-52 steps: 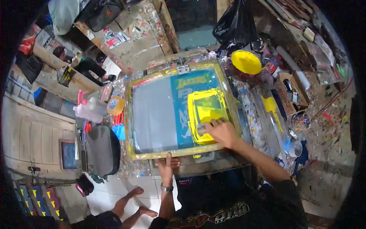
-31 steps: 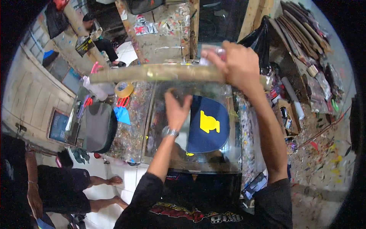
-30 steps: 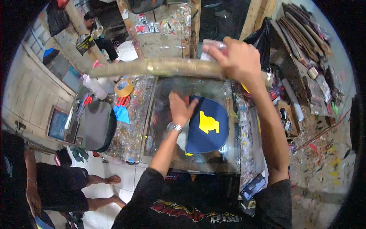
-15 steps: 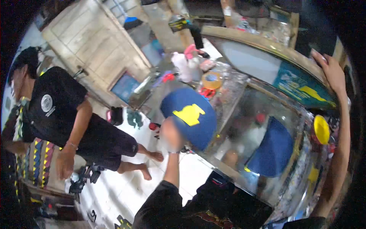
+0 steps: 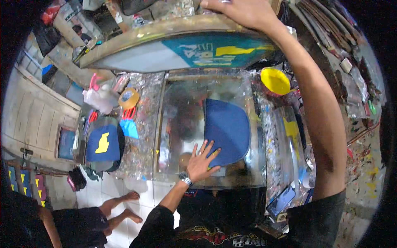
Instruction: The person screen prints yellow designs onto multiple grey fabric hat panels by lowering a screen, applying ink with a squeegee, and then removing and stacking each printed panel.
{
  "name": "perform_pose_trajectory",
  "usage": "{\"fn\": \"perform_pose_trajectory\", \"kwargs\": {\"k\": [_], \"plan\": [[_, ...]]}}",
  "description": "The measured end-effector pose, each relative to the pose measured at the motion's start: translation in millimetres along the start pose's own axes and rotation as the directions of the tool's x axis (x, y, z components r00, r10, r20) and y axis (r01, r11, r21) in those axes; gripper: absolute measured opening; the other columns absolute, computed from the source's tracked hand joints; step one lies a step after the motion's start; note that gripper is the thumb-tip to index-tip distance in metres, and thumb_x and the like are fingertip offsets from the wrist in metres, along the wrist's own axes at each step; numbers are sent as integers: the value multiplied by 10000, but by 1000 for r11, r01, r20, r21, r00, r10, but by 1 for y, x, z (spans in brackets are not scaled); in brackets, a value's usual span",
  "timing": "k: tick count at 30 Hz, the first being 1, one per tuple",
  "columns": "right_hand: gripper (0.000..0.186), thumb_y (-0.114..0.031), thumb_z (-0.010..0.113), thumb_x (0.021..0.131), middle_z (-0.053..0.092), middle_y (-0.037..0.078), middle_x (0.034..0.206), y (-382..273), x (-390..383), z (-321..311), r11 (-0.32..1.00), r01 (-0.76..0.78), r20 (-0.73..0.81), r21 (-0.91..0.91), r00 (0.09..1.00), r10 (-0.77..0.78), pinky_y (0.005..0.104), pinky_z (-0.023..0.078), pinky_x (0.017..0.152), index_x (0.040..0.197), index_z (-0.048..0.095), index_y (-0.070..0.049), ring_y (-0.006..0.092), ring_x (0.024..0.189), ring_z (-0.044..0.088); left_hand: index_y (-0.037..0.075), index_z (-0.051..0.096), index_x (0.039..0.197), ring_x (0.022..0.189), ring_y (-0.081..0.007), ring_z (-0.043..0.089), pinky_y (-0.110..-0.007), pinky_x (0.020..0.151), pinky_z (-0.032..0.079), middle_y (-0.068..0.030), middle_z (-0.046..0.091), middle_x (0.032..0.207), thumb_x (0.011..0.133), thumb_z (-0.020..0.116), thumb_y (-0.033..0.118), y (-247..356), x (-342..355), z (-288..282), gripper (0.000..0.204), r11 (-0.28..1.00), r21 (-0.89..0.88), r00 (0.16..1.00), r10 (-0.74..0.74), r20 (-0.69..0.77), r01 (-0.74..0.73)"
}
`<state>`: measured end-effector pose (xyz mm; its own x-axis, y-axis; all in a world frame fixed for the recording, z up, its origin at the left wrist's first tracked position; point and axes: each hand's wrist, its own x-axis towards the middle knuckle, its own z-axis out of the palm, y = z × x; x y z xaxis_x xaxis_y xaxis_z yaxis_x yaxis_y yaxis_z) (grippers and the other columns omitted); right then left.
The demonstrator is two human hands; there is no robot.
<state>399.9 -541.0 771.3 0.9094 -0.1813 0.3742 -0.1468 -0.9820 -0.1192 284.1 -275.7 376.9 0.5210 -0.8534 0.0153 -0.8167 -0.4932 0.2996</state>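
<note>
On the desk (image 5: pixel 142 153) lay a blue panel (image 5: pixel 228 128), likely light, pliable, best lifted by its rim; the left hand (image 5: pixel 201 164) spread wide there, the grip of the right hand (image 5: pixel 250 13) unclear.

Right hand (image 5: pixel 252 14) cut by top edge — most fingers out of sight. Left hand (image 5: pixel 201 163) hides the lower left corner of the blue cloth (image 5: pixel 227 128). Co-worker (image 5: pixel 80 221) — head out of view. Far person (image 5: pixel 78 31) too small to read.
</note>
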Motion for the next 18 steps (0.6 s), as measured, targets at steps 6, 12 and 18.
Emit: {"fn": "perform_pose_trajectory", "kwargs": {"k": [6,12,18], "plan": [[822,-711,435,873,686,289,941,-1,1,9,999,9,-139,-31,990,-13,464,530,834,902,717,61,416,931,678,228,486,1427,1467,-344,229,-580,1171,129,-160,331,1548,883,598,530,-2,-5,6,632,1000,-19,998,18,-67,-19],[776,-670,434,875,693,270,876,4,-35,21,997,78,-142,-22,987,-80,459,534,802,836,706,55,397,899,689,202,456,1452,1445,-425,225,-619,1141,182,-191,310,1549,839,579,621,9,4,-6,753,993,115,998,20,-55,-13],[586,-599,483,898,695,204,847,-17,-140,92,980,198,-214,-2,957,-193,483,492,863,942,712,-61,342,853,691,-20,321,1433,1268,-272,511,-425,1049,441,-201,498,1377,972,585,264,9,-7,-118,602,378,-848,486,-700,-524,-371]]}}
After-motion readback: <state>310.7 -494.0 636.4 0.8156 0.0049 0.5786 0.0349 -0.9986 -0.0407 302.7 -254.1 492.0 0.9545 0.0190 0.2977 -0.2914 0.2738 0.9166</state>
